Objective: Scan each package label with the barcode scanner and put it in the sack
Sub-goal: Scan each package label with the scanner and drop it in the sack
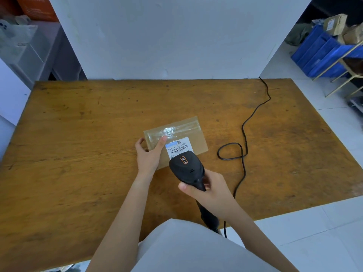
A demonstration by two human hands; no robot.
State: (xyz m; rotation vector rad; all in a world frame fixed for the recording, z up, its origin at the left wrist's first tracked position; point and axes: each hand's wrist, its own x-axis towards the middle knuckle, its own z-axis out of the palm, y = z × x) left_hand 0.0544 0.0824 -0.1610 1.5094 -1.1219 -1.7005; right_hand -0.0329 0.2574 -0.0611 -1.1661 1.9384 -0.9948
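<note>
A flat brown taped package (188,132) lies near the middle of the wooden table (78,134), with a white barcode label (177,147) on its top. My left hand (149,154) grips the package's left end, thumb on top. My right hand (212,190) holds the black barcode scanner (186,168) by its handle. The scanner's head hovers just over the near edge of the label and hides part of it. No sack shows in this view.
The scanner's black cable (244,134) loops across the table's right side to the back edge. A white wall panel (167,36) stands behind the table. Blue crates (322,52) with brown parcels (335,23) sit at the far right, and a white bag (17,42) at the far left.
</note>
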